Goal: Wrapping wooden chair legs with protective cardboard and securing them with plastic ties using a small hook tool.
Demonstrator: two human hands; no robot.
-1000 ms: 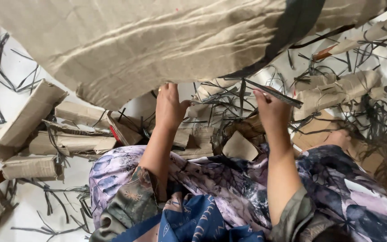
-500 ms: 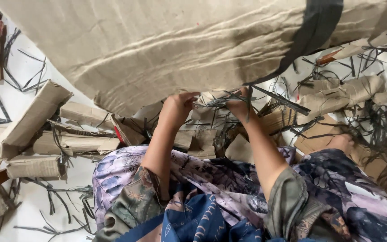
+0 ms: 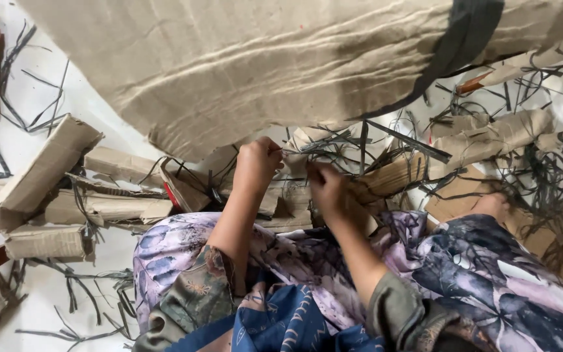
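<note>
A large beige paper sack with a dark stripe hangs across the top of the head view. My left hand is closed at its lower edge, pinching a thin thread or strip that runs right toward my right hand. My right hand is closed too, just below the sack's edge, above a folded stack of brown paper. What my right hand grips is hard to make out among the dark strips. My lap is covered by floral cloth.
Folded and rolled brown paper sacks lie on the white floor at left. More rolled sacks lie at right. Thin dark strips are scattered all around. My foot rests at right.
Both hands have come together under the sack's edge; the right hand moved left and down. The sack has dropped lower in view.
</note>
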